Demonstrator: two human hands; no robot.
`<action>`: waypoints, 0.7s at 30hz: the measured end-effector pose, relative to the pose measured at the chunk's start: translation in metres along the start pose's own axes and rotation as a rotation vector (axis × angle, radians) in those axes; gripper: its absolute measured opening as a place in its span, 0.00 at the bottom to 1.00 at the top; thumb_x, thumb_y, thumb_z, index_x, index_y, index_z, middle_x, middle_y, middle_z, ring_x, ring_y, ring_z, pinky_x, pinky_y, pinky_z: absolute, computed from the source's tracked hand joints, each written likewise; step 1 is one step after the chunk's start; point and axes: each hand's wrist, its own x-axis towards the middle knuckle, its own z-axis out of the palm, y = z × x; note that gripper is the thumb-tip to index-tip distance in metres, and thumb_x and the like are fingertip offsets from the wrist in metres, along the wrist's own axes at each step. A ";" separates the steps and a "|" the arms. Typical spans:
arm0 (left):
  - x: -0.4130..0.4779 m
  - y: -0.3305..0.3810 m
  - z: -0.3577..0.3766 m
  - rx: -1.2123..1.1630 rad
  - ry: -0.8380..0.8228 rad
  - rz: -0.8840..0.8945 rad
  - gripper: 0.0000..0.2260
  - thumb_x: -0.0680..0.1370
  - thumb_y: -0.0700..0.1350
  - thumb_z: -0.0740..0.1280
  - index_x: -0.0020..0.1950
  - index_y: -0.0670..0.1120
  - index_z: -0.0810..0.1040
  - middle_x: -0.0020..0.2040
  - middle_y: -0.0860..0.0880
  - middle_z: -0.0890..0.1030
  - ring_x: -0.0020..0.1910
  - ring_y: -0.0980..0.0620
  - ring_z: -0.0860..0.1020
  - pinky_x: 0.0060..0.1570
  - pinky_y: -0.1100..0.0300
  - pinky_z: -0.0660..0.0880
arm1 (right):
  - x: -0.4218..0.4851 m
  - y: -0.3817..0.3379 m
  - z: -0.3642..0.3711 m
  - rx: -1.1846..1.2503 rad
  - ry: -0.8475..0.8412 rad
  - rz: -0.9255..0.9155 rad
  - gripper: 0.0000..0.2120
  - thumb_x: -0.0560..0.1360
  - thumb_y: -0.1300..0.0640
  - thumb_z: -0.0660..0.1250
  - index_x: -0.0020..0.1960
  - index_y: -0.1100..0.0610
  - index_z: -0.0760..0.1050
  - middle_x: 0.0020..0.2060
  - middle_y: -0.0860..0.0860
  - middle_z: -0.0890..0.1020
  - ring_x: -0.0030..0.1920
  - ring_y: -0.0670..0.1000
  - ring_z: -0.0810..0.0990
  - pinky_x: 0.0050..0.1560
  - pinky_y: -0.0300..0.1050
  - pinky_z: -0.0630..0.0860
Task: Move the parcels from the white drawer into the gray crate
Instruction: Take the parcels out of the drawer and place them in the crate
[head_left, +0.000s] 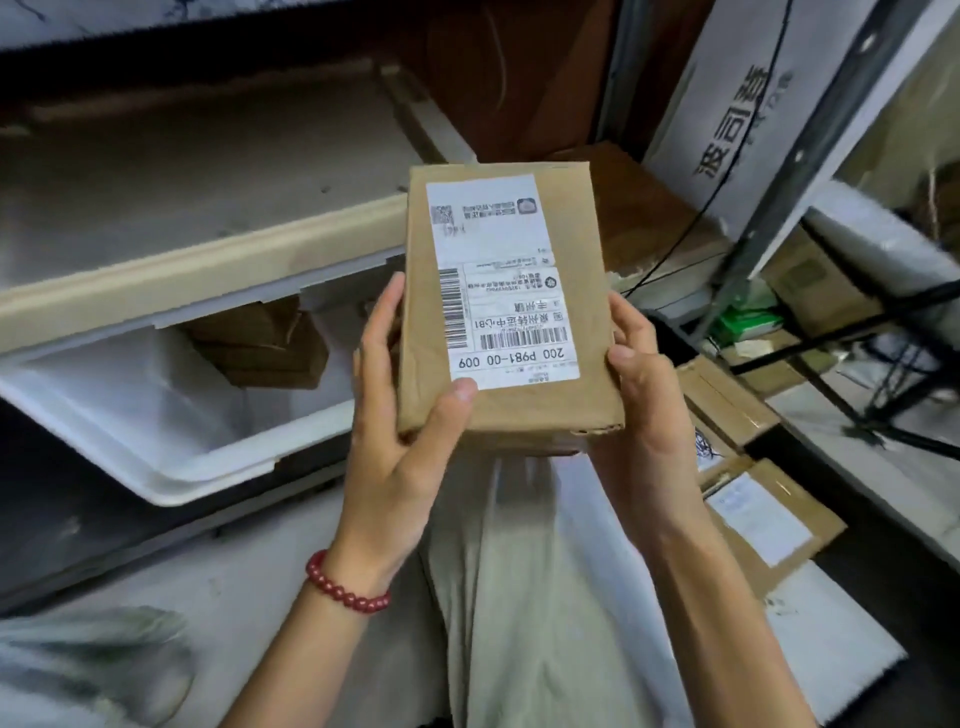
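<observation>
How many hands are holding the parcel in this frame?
2. The left hand grips the parcel at its left edge, thumb on the label; the right hand grips its right edge.

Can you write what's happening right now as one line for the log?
left hand: grips cardboard parcel | right hand: grips same parcel | label: faces camera | white drawer: open, brown parcels inside

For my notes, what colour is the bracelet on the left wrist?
Dark red, round beads; the bracelet shows best in the head view.
</observation>
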 end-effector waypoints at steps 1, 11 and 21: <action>0.006 0.002 0.010 0.010 -0.041 0.003 0.35 0.73 0.49 0.67 0.76 0.52 0.56 0.72 0.53 0.68 0.69 0.55 0.69 0.67 0.56 0.69 | 0.002 -0.006 -0.008 -0.011 0.047 -0.036 0.25 0.66 0.50 0.63 0.63 0.47 0.71 0.66 0.52 0.75 0.64 0.52 0.75 0.59 0.50 0.74; 0.040 0.001 0.144 0.180 -0.528 0.019 0.40 0.67 0.49 0.78 0.73 0.56 0.60 0.68 0.63 0.69 0.66 0.67 0.67 0.61 0.71 0.68 | -0.042 -0.054 -0.132 -0.244 0.490 -0.170 0.27 0.73 0.53 0.70 0.70 0.47 0.66 0.64 0.49 0.77 0.63 0.49 0.78 0.57 0.49 0.79; -0.022 -0.065 0.270 0.203 -0.982 -0.204 0.45 0.65 0.50 0.80 0.75 0.57 0.58 0.67 0.58 0.72 0.65 0.61 0.71 0.65 0.57 0.71 | -0.131 -0.029 -0.240 -0.499 0.950 -0.086 0.27 0.75 0.53 0.69 0.70 0.41 0.63 0.63 0.40 0.76 0.61 0.42 0.78 0.56 0.41 0.77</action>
